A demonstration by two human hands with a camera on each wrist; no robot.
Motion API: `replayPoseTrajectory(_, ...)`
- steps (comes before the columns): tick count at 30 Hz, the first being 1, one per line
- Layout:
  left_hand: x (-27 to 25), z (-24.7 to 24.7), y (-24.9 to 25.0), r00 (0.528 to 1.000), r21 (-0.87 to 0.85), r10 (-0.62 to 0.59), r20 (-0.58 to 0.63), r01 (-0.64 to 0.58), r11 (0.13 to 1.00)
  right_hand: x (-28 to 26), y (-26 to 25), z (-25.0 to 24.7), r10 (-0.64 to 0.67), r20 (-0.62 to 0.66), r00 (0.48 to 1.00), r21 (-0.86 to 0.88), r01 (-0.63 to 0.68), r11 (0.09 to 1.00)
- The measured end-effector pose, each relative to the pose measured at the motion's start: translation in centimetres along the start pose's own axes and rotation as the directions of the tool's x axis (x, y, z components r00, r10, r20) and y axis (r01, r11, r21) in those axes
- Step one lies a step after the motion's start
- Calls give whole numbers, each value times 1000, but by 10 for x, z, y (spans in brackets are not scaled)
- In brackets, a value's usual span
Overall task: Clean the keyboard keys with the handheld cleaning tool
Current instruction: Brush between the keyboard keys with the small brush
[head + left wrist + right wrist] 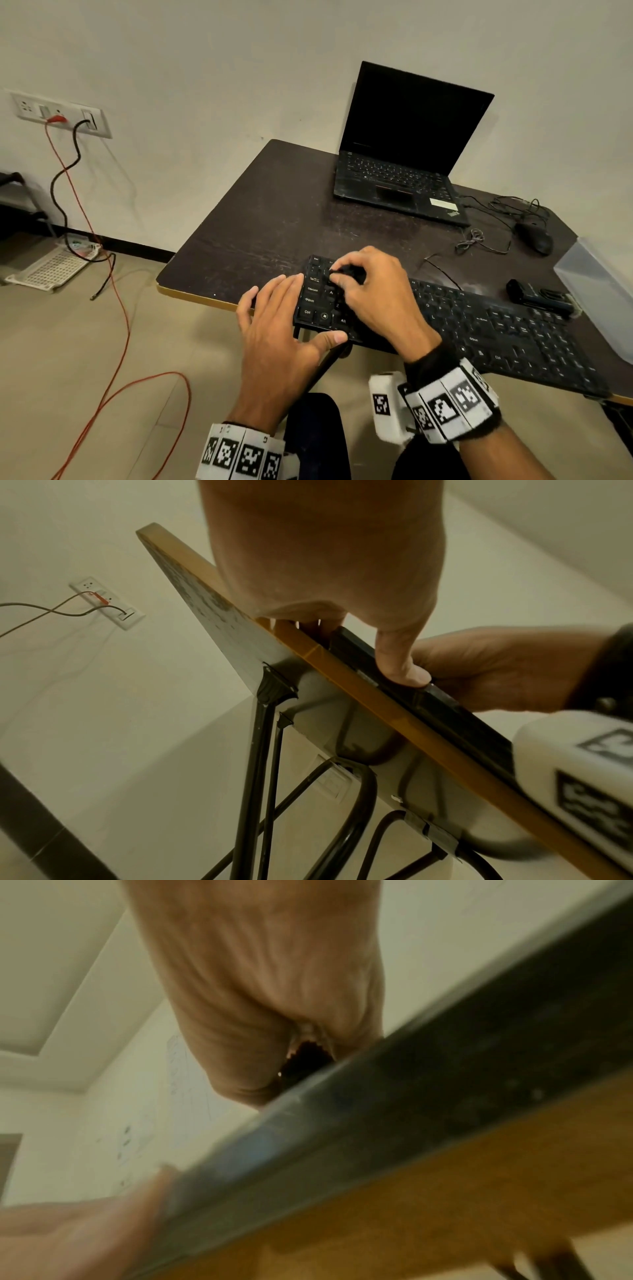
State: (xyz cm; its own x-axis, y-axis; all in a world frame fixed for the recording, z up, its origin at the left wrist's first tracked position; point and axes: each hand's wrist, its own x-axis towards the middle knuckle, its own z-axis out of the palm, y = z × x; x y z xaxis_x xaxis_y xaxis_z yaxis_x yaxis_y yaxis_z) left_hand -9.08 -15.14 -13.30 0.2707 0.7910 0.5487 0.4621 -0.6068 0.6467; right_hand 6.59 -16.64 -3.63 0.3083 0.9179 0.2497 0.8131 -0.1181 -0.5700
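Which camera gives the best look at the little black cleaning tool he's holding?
The head view: the right hand pinches the small black cleaning tool over the keyboard's left keys. The right wrist view shows only a dark blurred bit under the fingers. The left wrist view doesn't show it.

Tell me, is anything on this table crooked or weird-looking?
Yes. The keyboard sits slanted across the table, its front edge sticking out past the table's rim, where the left hand steadies it. The table's dark top looks scuffed and dusty. The mouse cable lies in a loose tangle behind it.
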Motion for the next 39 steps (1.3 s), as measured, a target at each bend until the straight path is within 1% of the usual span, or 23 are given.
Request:
replayPoseTrajectory(1, 0, 0, -1, 1000, 6, -3, 6, 3, 1000, 5, 0, -1, 17, -29, 999, -17, -18, 1000)
replayPoseTrajectory(2, 0, 0, -1, 1000, 12, -7, 11, 7, 1000, 9, -2, 0, 16, -30, 999, -39, -17, 999)
replayPoseTrajectory(6, -1, 0, -1, 1000, 2, -1, 9, 1, 1000, 2, -15, 11, -28, 103, 994, -10, 29, 1000)
replayPoseTrajectory(7, -1, 0, -1, 1000, -1, -1, 10, 1, 1000, 0, -14, 10, -19, 95, 995, -4, 19, 1000)
replayPoseTrajectory(10, 1, 1, -1, 1000, 3, 0, 3, 0, 1000, 13, -8, 2, 63, -13, 998, -54, -64, 996)
replayPoseTrajectory(11, 0, 1, -2, 1000, 6, -4, 9, 4, 1000, 17, -9, 1, 73, -19, 997, -70, -74, 995)
replayPoseTrajectory(15, -1, 1, -2, 1000, -4, -5, 7, 5, 1000, 8, -18, 5, 36, 112, 993, -70, -29, 997)
replayPoseTrajectory(16, 0, 1, -2, 1000, -11, -2, 7, 2, 1000, 6, -15, 3, 43, 113, 993, -63, -36, 997)
replayPoseTrajectory(20, 1, 1, -2, 1000, -5, -2, 0, 2, 1000, 17, -8, -9, 129, 19, 991, -100, -126, 987)
replayPoseTrajectory(21, 0, 1, -2, 1000, -3, -1, 4, 1, 1000, 19, -10, -8, 127, 29, 991, -100, -124, 987)
replayPoseTrajectory(25, 0, 1, -2, 1000, -5, -7, 8, 7, 1000, 11, -12, -1, 62, 147, 987, -110, -46, 993)
replayPoseTrajectory(26, 0, 1, -2, 1000, -9, -4, 5, 4, 1000, 8, -8, -6, 70, 147, 987, -93, -56, 994)
replayPoseTrajectory(28, 0, 1, -2, 1000, -14, -1, -4, 1, 1000, 7, 0, -16, 107, 98, 989, -75, -100, 992)
replayPoseTrajectory(30, 1, 1, -2, 1000, -1, -7, -6, 7, 1000, 9, 1, -20, 111, 75, 991, -99, -103, 990)
replayPoseTrajectory(32, -1, 1, -2, 1000, 3, -10, -1, 10, 1000, 2, -3, -18, 67, 117, 991, -88, -57, 994)
replayPoseTrajectory(34, 0, 1, -3, 1000, 4, -12, -1, 12, 1000, -13, -2, -17, 13, 170, 985, -24, -9, 1000)
replayPoseTrajectory(35, -1, 1, -2, 1000, 5, -14, 1, 14, 1000, -23, 1, -19, 2, 168, 986, 11, -4, 1000)
replayPoseTrajectory(37, 0, 1, -1, 1000, 15, -20, -10, 20, 1000, -35, 9, -22, 9, 79, 997, 58, -14, 998)
replayPoseTrajectory(39, 0, 1, -1, 1000, 31, -24, 3, 24, 999, -43, 10, -21, -24, 4, 1000, 34, 24, 999)
